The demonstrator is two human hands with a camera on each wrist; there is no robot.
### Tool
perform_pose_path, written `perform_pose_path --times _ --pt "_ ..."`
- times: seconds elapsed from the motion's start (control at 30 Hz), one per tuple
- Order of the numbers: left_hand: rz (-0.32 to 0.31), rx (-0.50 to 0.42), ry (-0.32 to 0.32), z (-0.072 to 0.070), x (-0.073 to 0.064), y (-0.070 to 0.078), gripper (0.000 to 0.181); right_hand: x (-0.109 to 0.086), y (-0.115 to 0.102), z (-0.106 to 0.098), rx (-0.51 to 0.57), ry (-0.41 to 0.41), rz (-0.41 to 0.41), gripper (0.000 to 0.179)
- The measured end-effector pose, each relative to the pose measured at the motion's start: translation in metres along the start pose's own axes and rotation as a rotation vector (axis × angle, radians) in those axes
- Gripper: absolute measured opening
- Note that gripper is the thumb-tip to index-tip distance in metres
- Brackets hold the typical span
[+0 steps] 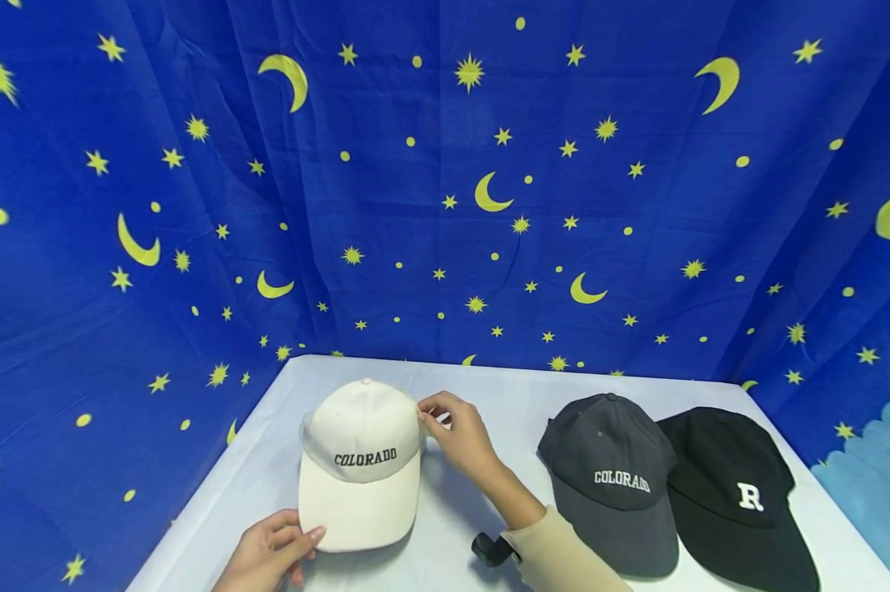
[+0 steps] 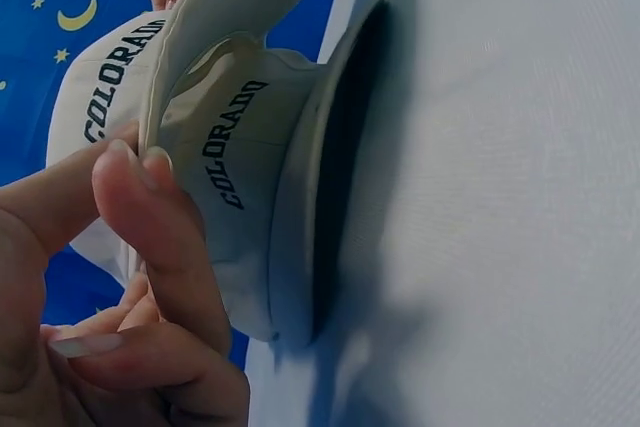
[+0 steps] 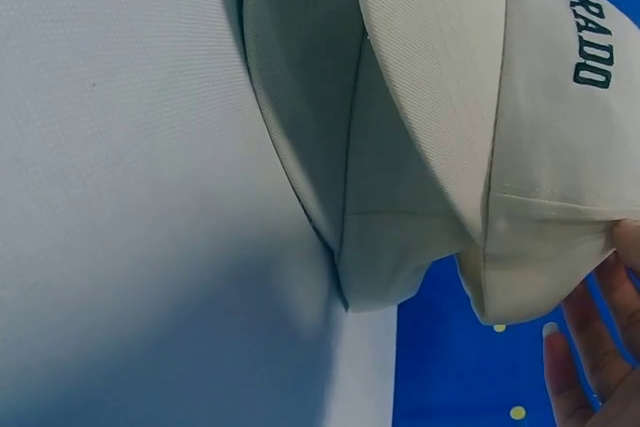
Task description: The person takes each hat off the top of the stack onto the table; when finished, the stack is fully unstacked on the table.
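An off-white baseball cap (image 1: 359,510) with dark COLORADO lettering is held between both hands over the left part of the table. My left hand (image 1: 267,551) pinches its brim at the front left corner, thumb on top. On the opposite side, my right hand (image 1: 460,432) pinches the edge of the crown with thumb and fingertips. Under it sits a second off-white COLORADO cap (image 2: 260,152), its brim close over the table. The left wrist view shows a gap between the upper brim (image 2: 240,7) and the lower one. From the head, the lower cap is mostly hidden.
To the right on the white-covered table (image 1: 504,386), a dark grey COLORADO cap (image 1: 608,452) overlaps a black cap (image 1: 726,460) with a white R. A black wrist-camera piece (image 1: 492,549) juts from the right sleeve. Blue star-patterned curtains (image 1: 415,222) enclose the table's back and sides.
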State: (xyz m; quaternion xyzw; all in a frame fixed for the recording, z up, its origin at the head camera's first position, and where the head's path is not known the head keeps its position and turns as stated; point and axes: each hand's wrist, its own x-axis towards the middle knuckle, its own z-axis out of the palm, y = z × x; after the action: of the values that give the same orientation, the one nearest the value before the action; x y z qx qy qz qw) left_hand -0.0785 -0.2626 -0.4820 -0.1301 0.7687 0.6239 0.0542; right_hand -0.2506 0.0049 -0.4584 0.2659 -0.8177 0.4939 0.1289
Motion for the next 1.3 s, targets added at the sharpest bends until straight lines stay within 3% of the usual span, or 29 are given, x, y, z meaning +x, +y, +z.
perform_pose_path --times 0.27,0.5,0.93,1.3 --pt "0.006 0.01 -0.041 -0.001 -0.002 0.004 0.036 0.002 0.0 -0.004 0.015 0.02 -0.006 0.007" --pt "-0.022 0.043 -0.018 -0.002 -0.004 0.01 0.037 0.004 -0.006 -0.008 0.028 0.036 -0.01 0.007" --pt "-0.035 0.018 -0.01 0.002 -0.006 0.024 0.043 0.007 -0.014 -0.016 0.077 0.078 -0.002 0.007" --pt "0.057 0.013 -0.069 0.004 -0.005 0.023 0.034 0.005 -0.013 -0.025 0.09 0.11 -0.018 0.006"
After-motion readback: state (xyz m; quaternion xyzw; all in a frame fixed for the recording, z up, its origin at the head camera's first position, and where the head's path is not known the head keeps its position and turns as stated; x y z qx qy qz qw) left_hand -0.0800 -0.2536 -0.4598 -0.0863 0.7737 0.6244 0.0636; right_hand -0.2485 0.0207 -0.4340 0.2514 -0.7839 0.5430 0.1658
